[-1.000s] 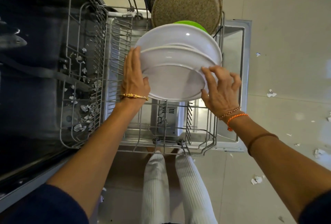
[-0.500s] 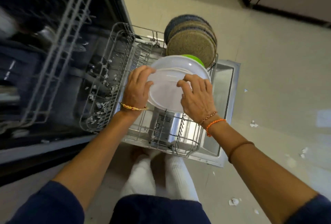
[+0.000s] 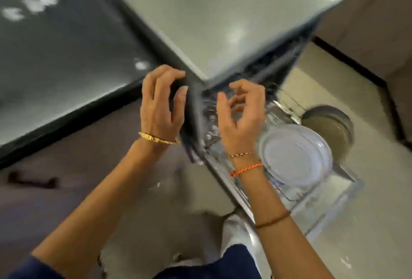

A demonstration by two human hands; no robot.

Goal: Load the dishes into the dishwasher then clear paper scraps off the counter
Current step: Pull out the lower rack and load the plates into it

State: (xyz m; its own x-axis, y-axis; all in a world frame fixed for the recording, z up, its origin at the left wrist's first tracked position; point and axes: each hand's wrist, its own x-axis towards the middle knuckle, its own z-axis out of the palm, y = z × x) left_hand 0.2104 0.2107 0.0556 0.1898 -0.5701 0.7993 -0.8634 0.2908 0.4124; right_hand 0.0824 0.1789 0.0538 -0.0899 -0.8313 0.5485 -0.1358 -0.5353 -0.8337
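Observation:
The picture is blurred by motion. My left hand (image 3: 160,104) and my right hand (image 3: 240,113) are raised side by side in front of the counter corner, fingers loosely curled, holding nothing. The white plates (image 3: 294,156) stand in the lower dishwasher rack (image 3: 287,196), right of and below my right wrist. Behind them in the same rack stand the brown speckled plates (image 3: 330,127). White paper scraps (image 3: 40,2) show as blurred patches on the dark counter (image 3: 66,55) at the upper left.
A lighter countertop (image 3: 223,11) runs above the dishwasher. The open dishwasher door (image 3: 334,202) juts over the tiled floor at right. A brown cabinet front with a dark handle (image 3: 33,181) lies lower left. My white-socked feet (image 3: 234,229) are beside the door.
Both hands have let go of the white plates, which now stand in the rack. My hands have lifted away, and the view has swung up and left toward the counter.

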